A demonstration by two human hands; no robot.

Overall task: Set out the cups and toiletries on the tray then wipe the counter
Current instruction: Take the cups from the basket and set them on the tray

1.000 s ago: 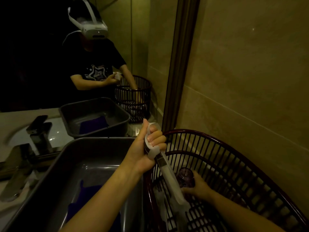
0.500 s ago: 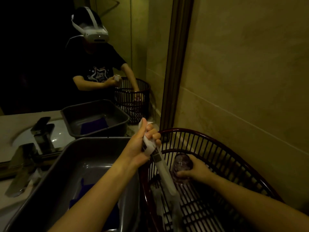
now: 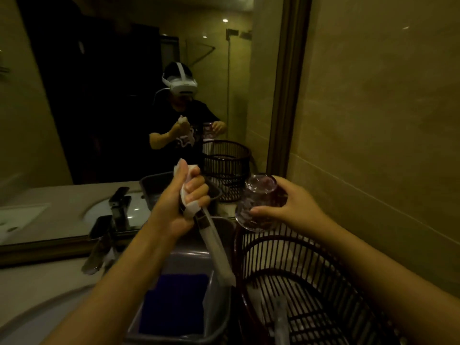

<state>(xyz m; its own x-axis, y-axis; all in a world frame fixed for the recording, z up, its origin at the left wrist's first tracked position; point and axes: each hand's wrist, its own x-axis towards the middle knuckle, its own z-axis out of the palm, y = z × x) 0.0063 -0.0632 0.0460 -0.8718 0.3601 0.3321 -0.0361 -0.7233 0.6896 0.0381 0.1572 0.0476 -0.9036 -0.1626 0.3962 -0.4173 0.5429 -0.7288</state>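
My left hand [image 3: 179, 207] is closed around several long white wrapped toiletry packets [image 3: 214, 242], which hang down over the grey tray [image 3: 221, 312]. A folded blue cloth [image 3: 176, 302] lies inside that tray. My right hand [image 3: 286, 207] grips a clear glass cup [image 3: 258, 200], tilted on its side, held in the air above the back rim of the dark slatted basket [image 3: 311, 282]. More pale packets [image 3: 281, 317] lie on the basket floor.
A mirror [image 3: 124, 95] covers the wall ahead and reflects a person, the tray and the basket. A faucet [image 3: 104, 240] and the sink basin [image 3: 29, 317] are at the left on the pale counter. A tiled wall [image 3: 385, 120] stands close on the right.
My right hand has lifted the glass cup up out of the basket and now holds it above the rim. My left hand with the packets rose a little.
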